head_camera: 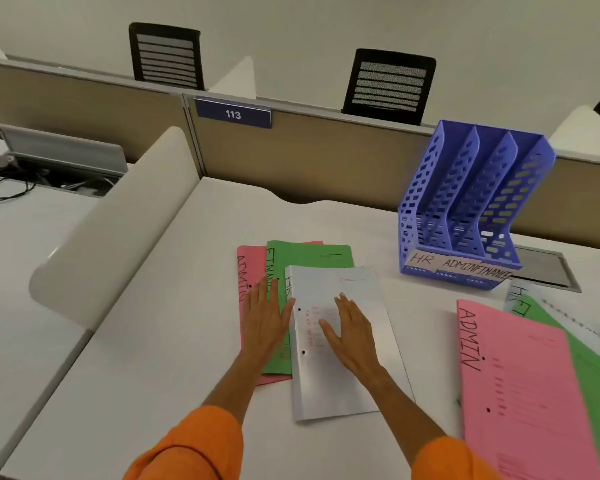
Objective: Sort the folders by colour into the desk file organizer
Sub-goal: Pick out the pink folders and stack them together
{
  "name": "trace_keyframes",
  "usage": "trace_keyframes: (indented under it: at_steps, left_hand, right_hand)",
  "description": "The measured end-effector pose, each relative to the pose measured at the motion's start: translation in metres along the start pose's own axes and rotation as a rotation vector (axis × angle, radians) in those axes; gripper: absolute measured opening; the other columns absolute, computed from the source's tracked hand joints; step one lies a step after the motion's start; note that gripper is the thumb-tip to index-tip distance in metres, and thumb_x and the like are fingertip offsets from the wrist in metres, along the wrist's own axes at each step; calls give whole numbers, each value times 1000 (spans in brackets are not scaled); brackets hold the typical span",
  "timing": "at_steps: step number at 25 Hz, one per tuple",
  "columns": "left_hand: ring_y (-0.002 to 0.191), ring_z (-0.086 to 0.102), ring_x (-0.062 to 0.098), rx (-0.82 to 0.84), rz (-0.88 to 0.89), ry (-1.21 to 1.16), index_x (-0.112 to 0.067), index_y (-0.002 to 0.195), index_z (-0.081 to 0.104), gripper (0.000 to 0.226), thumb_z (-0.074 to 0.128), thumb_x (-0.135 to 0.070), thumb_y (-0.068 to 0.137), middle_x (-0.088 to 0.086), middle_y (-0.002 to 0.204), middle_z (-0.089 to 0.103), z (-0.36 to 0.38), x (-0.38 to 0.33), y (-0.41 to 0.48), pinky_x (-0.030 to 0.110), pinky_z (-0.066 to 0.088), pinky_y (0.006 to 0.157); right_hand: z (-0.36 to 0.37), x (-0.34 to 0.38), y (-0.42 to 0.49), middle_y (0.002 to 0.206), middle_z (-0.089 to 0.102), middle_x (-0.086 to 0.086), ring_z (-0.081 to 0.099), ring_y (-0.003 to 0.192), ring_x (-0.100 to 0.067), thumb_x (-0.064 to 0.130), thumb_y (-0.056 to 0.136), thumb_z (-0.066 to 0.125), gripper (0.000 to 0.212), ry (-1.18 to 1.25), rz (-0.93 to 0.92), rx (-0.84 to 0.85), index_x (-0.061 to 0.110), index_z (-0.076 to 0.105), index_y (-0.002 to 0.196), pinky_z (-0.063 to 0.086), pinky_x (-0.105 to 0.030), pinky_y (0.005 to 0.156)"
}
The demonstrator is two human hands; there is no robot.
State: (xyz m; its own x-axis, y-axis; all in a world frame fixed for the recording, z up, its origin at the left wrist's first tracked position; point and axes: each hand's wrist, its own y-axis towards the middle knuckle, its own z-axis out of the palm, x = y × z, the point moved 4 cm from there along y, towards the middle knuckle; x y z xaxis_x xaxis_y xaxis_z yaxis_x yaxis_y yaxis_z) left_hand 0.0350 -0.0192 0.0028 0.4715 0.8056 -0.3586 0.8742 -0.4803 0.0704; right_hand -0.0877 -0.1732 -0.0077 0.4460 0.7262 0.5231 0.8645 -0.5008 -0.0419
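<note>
While the left hand lies flat across the pink folder and green folder, grip wide and holding nothing, it seems to pin them to the counter. The right hand, equally flat and wide, rests on the white folder lying on top, probably to slide it free. Further right stands the organizer, with no folders in it yet, near a second pile.
</note>
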Motion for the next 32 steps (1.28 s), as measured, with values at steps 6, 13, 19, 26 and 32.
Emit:
trace_keyframes:
  at_steps: [6, 13, 19, 26, 32]
  left_hand:
    - [140, 35, 29, 4, -114, -7, -12, 146, 32, 62, 28, -52, 99, 14, 152, 36, 6, 39, 1, 48, 29, 116]
    - [100, 54, 29, -41, -366, -96, -7, 118, 50, 42, 64, -29, 85, 13, 115, 55, 2, 63, 4, 42, 46, 85]
    - [100, 56, 38, 73, -745, -452, -1, 114, 43, 48, 70, -20, 78, 20, 112, 54, -1, 59, 13, 49, 50, 85]
    - [68, 66, 26, 114, -785, -621, -13, 71, 67, 31, 68, -36, 50, 12, 86, 69, 35, 93, 27, 41, 60, 62]
    - [59, 62, 12, 78, -702, -783, -4, 96, 64, 24, 71, -13, 74, 6, 82, 71, -9, 64, 16, 22, 42, 47]
  right_hand:
    - [26, -2, -6, 156, 22, 1, 18, 144, -20, 61, 91, 35, 71, -76, 39, 101, 21, 21, 147, 18, -42, 117]
    - [32, 0, -5, 155, 26, 1, 19, 143, -21, 62, 89, 31, 69, -149, 51, 69, 21, 30, 144, 17, -44, 116]
    - [31, -1, -3, 155, 24, 2, 17, 144, -19, 65, 89, 31, 70, -120, 70, 89, 22, 30, 144, 14, -43, 116]
    - [36, -1, -6, 158, 15, 3, 7, 146, -17, 68, 85, 28, 78, -45, 72, 117, 22, 22, 148, 4, -42, 119]
    - [35, 1, -7, 158, 13, 3, 6, 146, -17, 58, 92, 36, 68, -25, 70, 136, 22, 20, 148, 1, -40, 118]
